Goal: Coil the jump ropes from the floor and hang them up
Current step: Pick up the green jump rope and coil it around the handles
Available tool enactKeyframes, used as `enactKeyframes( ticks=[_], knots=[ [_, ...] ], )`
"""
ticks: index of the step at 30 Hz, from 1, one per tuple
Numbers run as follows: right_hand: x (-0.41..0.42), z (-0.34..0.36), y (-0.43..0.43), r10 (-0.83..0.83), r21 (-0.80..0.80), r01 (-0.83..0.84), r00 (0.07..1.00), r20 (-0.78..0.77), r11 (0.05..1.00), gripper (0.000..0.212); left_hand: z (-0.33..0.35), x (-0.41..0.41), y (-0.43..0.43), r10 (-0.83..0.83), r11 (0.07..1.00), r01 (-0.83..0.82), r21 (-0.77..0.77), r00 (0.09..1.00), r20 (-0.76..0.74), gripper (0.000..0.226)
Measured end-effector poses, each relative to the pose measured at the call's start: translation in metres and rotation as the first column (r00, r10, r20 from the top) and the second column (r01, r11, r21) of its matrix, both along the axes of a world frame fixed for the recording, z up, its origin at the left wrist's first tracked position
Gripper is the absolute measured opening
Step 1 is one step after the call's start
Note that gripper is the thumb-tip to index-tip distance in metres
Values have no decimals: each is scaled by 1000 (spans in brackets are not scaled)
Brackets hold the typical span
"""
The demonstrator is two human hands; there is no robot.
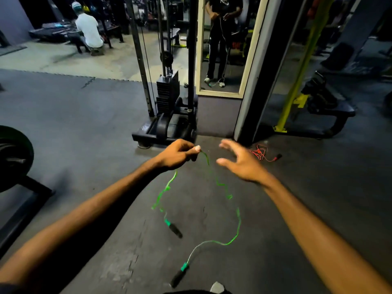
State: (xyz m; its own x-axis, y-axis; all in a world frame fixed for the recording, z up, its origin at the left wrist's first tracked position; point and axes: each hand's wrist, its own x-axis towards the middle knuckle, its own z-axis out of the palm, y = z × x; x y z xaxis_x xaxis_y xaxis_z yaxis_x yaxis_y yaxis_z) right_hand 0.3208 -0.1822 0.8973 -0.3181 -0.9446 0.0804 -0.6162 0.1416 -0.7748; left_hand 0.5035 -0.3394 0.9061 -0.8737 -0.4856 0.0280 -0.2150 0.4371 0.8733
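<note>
My left hand (179, 154) pinches the middle of a green jump rope (231, 240) and holds it up above the floor. Both halves of the rope hang down in kinks. One black handle (175, 230) dangles below my left hand, the other black handle (179, 275) lies near the bottom edge. To the right of the rope, my right hand (239, 162) is open with fingers spread, apart from it. A red jump rope (263, 154) lies tangled on the floor beyond my right hand, by the pillar.
A cable machine with a weight stack (166, 96) stands straight ahead. A wall mirror (224, 45) is to its right, then a dark pillar (254, 98) and a yellow-framed bench (314, 107). A weight plate on a rack (14, 160) is at left. A person in white (89, 30) sits far back.
</note>
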Motion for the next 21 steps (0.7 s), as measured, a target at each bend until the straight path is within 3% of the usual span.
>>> enactKeyframes(
  ticks=[2, 4, 6, 10, 12, 14, 16, 18, 19, 21],
  knots=[
    [30, -7, -9, 117, 14, -120, 981, 152, 993, 31, 5, -17, 7, -27, 999, 27, 25, 1000, -2, 42],
    [27, -8, -9, 116, -15, -115, 980, 164, 993, 9, 2, -22, 9, -12, 996, 12, 90, 1000, -9, 42],
    [3, -3, -6, 48, -88, -35, 988, 150, 996, 17, -6, -16, 9, 0, 982, -5, 189, 1000, 26, 40],
    [-76, 14, 3, -323, -205, 365, 922, 213, 908, 31, -33, 5, 8, 79, 961, -116, 250, 985, 155, 40],
    [-106, 12, 9, -524, -175, 553, 831, 188, 814, 24, -44, 14, 9, 128, 951, -165, 262, 980, 150, 37],
    [-109, 1, 13, -605, -82, 613, 789, 104, 786, 13, -44, 10, 14, 149, 951, -175, 256, 982, 118, 36],
    [-83, -11, 7, -453, -73, 449, 889, -68, 891, 34, -36, -6, 24, 144, 953, -152, 263, 988, 52, 37],
    [-44, -14, -4, -116, -73, 106, 983, -142, 992, 48, -23, -25, 32, 112, 962, -110, 248, 994, 8, 37],
    [-27, -12, -8, 10, -74, -20, 992, -124, 997, 38, -16, -32, 34, 95, 967, -91, 237, 996, -2, 37],
    [-11, -7, -14, 91, -101, -100, 992, -85, 990, 16, -7, -38, 30, 78, 972, -71, 225, 997, -18, 36]
  ],
)
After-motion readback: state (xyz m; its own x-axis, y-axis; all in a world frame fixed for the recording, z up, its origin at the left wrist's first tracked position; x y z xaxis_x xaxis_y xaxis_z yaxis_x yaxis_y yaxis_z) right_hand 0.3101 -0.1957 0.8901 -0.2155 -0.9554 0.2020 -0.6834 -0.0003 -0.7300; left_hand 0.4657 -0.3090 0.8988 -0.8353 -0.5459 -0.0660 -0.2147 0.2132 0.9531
